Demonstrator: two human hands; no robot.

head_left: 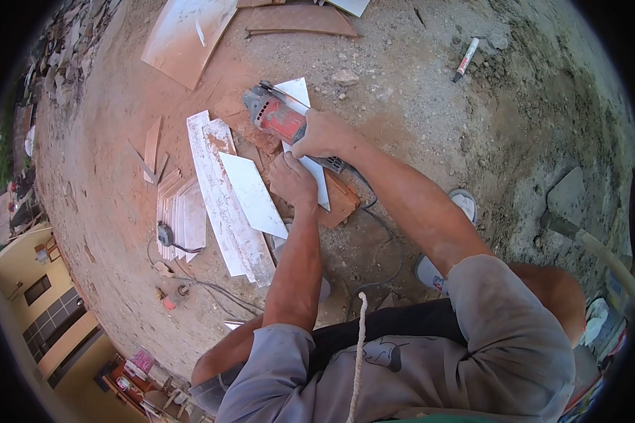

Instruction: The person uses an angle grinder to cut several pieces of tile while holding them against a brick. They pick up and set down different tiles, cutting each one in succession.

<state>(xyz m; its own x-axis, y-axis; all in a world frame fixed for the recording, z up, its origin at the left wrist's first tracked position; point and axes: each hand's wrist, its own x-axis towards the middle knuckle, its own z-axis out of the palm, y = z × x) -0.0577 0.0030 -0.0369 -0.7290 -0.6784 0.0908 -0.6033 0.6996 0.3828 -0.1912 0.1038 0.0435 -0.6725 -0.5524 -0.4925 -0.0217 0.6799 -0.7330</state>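
My right hand is wrapped around the body of a red and grey angle grinder, whose head points to the upper left. Under the grinder lies a white tile strip, partly hidden by the tool and my hands. My left hand is closed at the strip's left edge, fingers bent just below the grinder; its fingertips are partly hidden. A brick sits beneath the strip. Left of my left hand, a slanted white tile piece rests against long, dusty tile strips.
A stack of cut tiles lies to the left, with a black corded device on it. Power cables cross the ground. Large tiles lie at the top, a marker at upper right, and a long-handled shovel at right.
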